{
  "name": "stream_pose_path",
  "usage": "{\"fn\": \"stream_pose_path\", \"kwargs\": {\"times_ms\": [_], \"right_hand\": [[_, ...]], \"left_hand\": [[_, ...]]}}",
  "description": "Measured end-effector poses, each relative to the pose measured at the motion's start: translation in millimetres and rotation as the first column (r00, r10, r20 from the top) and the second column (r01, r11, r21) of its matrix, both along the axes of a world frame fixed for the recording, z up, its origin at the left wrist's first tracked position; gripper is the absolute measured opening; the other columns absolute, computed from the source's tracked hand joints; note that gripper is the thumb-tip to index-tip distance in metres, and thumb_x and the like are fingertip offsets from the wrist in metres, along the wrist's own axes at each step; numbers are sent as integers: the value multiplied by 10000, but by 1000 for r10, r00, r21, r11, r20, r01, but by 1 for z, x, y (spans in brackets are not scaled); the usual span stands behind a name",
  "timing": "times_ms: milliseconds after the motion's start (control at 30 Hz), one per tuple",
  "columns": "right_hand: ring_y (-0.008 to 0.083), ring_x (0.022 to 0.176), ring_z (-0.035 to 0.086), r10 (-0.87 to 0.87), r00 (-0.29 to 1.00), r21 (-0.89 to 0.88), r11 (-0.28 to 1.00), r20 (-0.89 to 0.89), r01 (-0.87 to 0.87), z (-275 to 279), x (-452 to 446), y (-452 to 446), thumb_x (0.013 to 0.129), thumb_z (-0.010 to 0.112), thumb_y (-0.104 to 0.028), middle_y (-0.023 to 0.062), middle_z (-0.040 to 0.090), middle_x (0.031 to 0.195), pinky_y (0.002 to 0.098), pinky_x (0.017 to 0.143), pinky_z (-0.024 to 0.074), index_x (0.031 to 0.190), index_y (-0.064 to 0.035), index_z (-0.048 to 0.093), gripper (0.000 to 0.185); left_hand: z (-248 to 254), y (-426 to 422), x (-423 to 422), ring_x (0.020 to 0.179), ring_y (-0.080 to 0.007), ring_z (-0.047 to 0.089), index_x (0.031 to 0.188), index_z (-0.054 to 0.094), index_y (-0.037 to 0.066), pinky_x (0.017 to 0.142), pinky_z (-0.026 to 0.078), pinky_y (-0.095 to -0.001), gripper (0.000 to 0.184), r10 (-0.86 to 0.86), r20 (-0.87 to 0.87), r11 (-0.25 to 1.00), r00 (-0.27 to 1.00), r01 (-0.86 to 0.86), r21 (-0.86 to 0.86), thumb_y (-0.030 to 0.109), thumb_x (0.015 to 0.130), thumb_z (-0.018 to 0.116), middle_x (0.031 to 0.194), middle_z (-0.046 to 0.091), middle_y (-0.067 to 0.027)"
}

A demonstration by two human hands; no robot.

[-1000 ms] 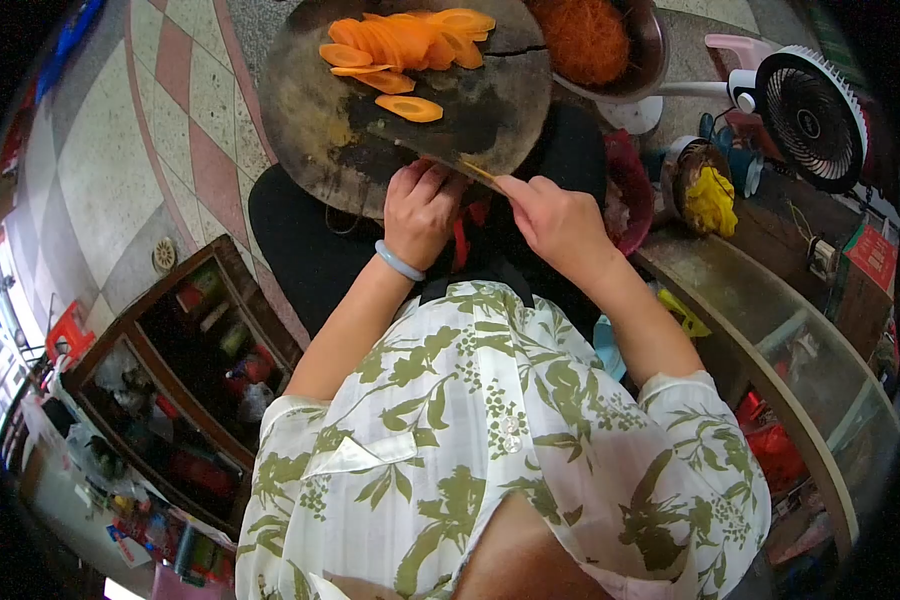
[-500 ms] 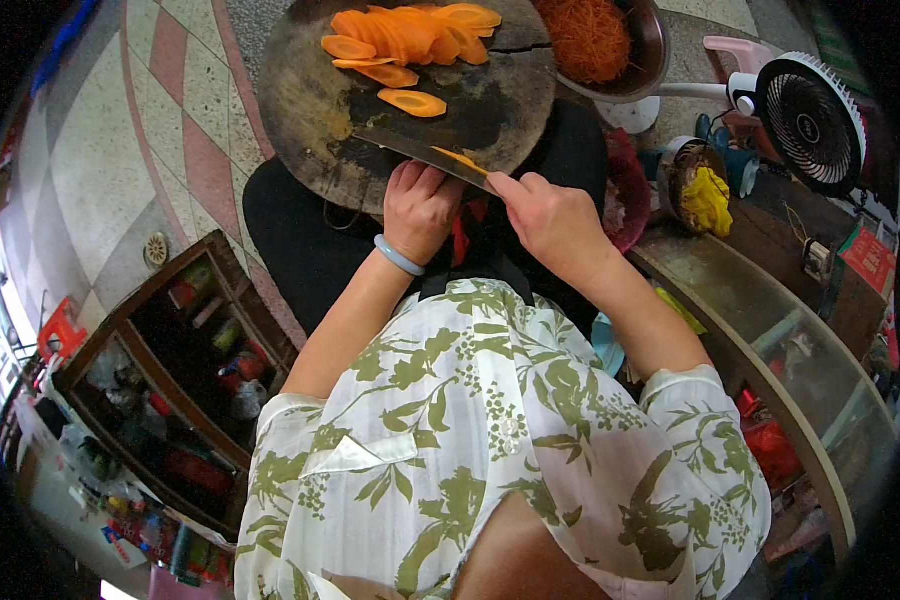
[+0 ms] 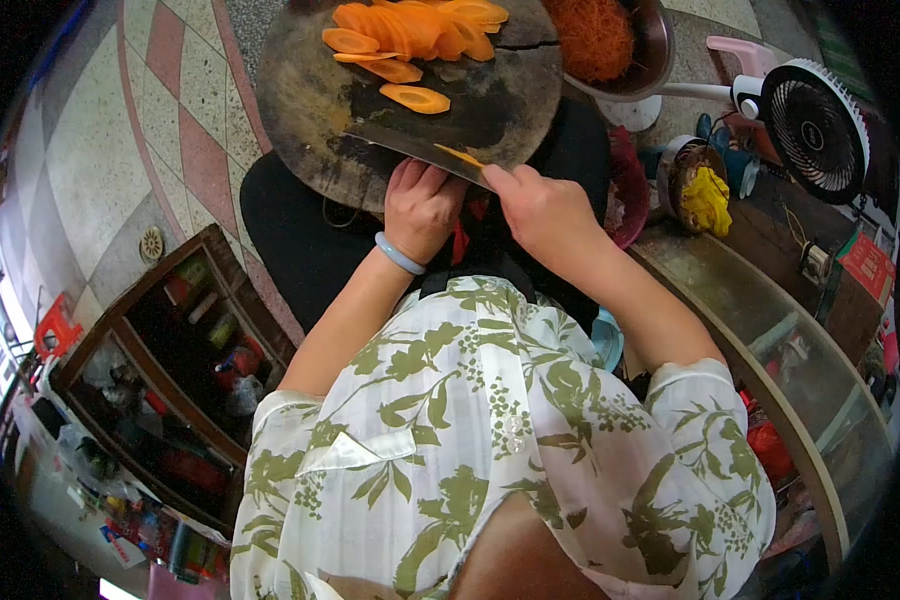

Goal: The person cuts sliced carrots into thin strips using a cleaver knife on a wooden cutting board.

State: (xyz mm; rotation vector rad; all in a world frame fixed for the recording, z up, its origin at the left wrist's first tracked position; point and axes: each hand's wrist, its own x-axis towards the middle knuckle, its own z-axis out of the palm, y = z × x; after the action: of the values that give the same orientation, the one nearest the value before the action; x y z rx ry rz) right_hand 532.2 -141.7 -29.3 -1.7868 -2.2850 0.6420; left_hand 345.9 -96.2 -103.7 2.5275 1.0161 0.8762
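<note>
My right hand (image 3: 548, 218) is closed on the handle end of a knife (image 3: 402, 145), whose broad blade lies slanted across the near edge of a round wooden chopping board (image 3: 315, 120). A thin strip of carrot (image 3: 459, 155) clings to the blade. Wearing a pale bangle, my left hand (image 3: 422, 212) has its fingers curled in against the near side of the blade; anything within them is hidden. Beyond the knife, one carrot slice (image 3: 415, 98) lies alone. Farther back, several overlapping carrot slices (image 3: 405, 30) form a heap on the board.
At the back right stands a metal pan (image 3: 653, 55) with shredded carrot (image 3: 592, 40). A white fan (image 3: 815, 130) is at the right, near a container with a yellow cloth or bag (image 3: 705, 200). A glass-topped case (image 3: 760, 310) flanks my right; a wooden cabinet (image 3: 165, 375) my left.
Very little differs. The knife tip and right hand have shifted slightly left, and the board sits a touch higher in view. Both hands keep the same hold.
</note>
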Motion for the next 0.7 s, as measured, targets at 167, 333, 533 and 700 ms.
{"fn": "stream_pose_path", "kwargs": {"times_ms": [167, 333, 533, 700], "right_hand": [[325, 630, 673, -36, 999, 21, 999, -16, 37, -12, -4, 8, 883, 601, -104, 126, 629, 771, 421, 521, 546, 1040, -82, 609, 158], [325, 717, 677, -96, 993, 24, 995, -72, 98, -14, 4, 1, 879, 653, -109, 117, 676, 870, 415, 580, 551, 1137, -93, 653, 258], [321, 606, 661, -44, 998, 64, 997, -48, 47, -2, 5, -9, 897, 602, -130, 112, 623, 758, 420, 513, 543, 1084, -89, 628, 193], [325, 601, 667, -37, 999, 47, 998, -23, 38, -2, 2, -6, 892, 592, -117, 121, 620, 746, 429, 510, 543, 1044, -85, 619, 158]], "left_hand": [[-5, -1, -2, 1005, -280, 637, 989, 734, 94, 868, 523, -417, 268, -14, 40, 1000, 999, 14, 5, 97, 724, 694, 1073, 657, -74], [-5, 0, -1, 1006, -278, 635, 1018, 725, 101, 853, 520, -409, 299, -13, 67, 999, 998, 11, 40, 102, 720, 700, 1067, 658, -70], [-2, -1, -2, 997, -272, 637, 985, 740, 102, 851, 521, -398, 262, -14, 18, 1000, 1000, 14, -2, 98, 726, 706, 1045, 659, -64], [1, -1, -1, 986, -270, 639, 977, 747, 103, 852, 522, -399, 247, 2, 54, 1000, 999, -2, -3, 95, 732, 715, 1032, 660, -57]]}}
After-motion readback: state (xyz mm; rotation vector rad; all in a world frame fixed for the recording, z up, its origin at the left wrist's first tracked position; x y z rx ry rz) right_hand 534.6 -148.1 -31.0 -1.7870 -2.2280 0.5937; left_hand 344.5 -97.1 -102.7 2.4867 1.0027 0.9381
